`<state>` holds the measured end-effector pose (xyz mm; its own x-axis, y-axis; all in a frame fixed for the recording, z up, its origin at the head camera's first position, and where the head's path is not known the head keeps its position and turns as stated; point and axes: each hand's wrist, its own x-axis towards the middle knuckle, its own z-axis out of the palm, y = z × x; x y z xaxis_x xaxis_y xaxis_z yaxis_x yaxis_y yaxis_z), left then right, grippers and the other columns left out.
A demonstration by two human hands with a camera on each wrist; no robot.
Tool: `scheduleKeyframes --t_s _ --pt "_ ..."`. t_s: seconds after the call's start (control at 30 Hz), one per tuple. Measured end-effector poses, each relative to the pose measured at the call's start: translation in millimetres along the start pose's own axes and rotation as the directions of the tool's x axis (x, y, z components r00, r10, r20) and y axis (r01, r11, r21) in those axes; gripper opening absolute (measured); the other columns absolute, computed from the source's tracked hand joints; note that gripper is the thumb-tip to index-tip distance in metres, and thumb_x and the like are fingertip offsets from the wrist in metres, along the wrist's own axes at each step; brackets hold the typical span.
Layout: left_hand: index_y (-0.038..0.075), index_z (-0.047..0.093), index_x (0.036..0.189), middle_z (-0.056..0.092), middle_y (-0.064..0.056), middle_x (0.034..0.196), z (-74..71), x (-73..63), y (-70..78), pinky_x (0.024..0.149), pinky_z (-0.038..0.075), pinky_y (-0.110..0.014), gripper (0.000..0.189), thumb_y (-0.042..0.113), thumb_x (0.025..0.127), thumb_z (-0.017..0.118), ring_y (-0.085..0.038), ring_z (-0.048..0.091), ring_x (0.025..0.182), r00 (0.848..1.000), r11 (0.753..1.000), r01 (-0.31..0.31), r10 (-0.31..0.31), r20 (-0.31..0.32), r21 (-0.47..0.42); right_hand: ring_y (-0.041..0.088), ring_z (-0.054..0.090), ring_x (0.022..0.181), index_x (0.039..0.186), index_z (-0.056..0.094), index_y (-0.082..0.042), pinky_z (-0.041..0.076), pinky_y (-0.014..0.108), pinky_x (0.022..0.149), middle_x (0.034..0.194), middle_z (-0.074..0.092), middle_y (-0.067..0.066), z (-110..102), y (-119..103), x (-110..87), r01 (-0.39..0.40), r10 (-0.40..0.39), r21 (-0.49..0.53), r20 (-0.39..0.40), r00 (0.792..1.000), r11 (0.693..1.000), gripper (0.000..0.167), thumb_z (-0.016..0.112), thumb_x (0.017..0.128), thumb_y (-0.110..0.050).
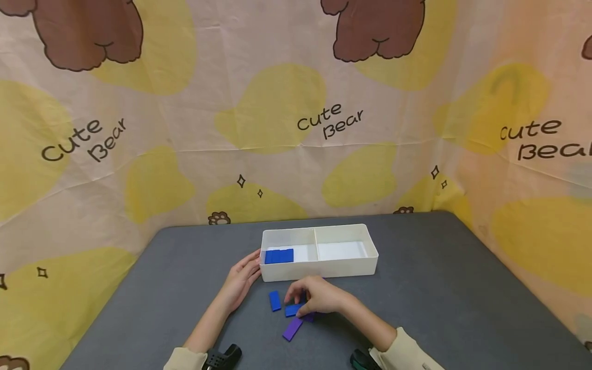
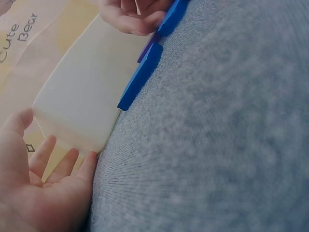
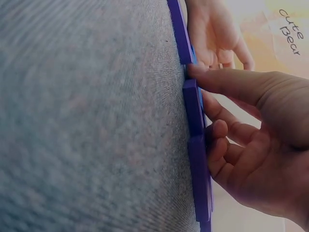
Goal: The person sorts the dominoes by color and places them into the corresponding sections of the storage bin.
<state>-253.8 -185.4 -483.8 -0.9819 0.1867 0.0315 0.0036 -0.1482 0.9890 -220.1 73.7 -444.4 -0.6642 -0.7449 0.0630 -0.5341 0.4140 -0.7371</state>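
In the head view my left hand touches the left end of a white two-compartment box, its fingers extended. The left wrist view shows those fingertips against the box's end wall. My right hand is low over the table in front of the box, thumb and fingers curled about a flat blue tile, pinching its edges. Another blue tile lies to its left. A purple tile lies nearer me; more purple tiles sit beneath the right hand, partly hidden by it in the head view.
Several blue tiles lie side by side in the box's left compartment; its right compartment shows a white bottom. The grey table backs onto a bear-print cloth.
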Motion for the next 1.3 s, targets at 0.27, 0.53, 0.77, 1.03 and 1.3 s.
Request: scheduleKeyframes --t_s 0.27,0.53,0.77,1.03,1.3 --pt "-0.007 0.033 0.161 0.033 -0.026 0.168 -2.9 0.1 -0.3 0.104 0.047 -0.018 0.058 0.016 0.111 0.051 -0.04 0.034 0.155 1.0 1.0 0.001 -0.001 0.0 -0.003 -0.004 0.047 0.068 0.114 0.078 -0.011 0.04 0.015 0.062 0.075 0.056 -0.011 3 0 3.4 0.036 -0.031 -0.124 0.044 0.999 0.992 0.026 0.086 0.089 -0.013" --pt "-0.006 0.034 0.161 0.034 -0.026 0.167 -2.0 -1.3 0.9 0.102 0.047 -0.017 0.057 0.015 0.111 0.05 -0.04 0.034 0.154 1.0 1.0 0.004 -0.004 -0.01 -0.009 -0.005 0.048 0.064 0.123 0.076 -0.008 0.041 0.015 0.059 0.073 0.056 -0.013 -4 -3 0.8 0.018 -0.01 -0.068 0.119 0.993 0.998 0.034 0.084 0.09 -0.008" --pt "-0.006 0.033 0.161 0.032 -0.026 0.168 -2.1 -1.0 1.1 0.105 0.047 -0.019 0.057 0.015 0.111 0.05 -0.039 0.033 0.155 1.0 1.0 0.007 -0.007 -0.007 -0.001 -0.003 0.049 0.065 0.126 0.075 -0.004 0.043 0.016 0.06 0.077 0.061 -0.006 -9 -2 -0.8 -0.021 0.023 -0.014 0.157 0.987 1.0 0.044 0.087 0.084 0.0" --pt "-0.005 0.033 0.162 0.032 -0.025 0.168 -1.1 -1.9 1.4 0.105 0.046 -0.019 0.057 0.017 0.111 0.05 -0.039 0.033 0.155 1.0 1.0 0.013 -0.013 0.001 0.005 -0.001 0.05 0.063 0.117 0.074 -0.003 0.041 0.016 0.058 0.075 0.059 -0.008 -6 0 -1.8 -0.069 0.065 0.035 0.113 0.991 0.997 0.039 0.088 0.081 0.002" --pt "-0.006 0.032 0.162 0.031 -0.026 0.169 0.2 -2.7 1.1 0.106 0.046 -0.02 0.057 0.016 0.112 0.049 -0.04 0.032 0.156 1.0 1.0 0.003 -0.003 0.01 0.004 -0.002 0.049 0.061 0.11 0.071 -0.002 0.039 0.016 0.056 0.071 0.059 -0.008 -3 1 -4.1 -0.063 0.06 0.055 0.053 0.997 0.996 0.037 0.09 0.078 0.0"
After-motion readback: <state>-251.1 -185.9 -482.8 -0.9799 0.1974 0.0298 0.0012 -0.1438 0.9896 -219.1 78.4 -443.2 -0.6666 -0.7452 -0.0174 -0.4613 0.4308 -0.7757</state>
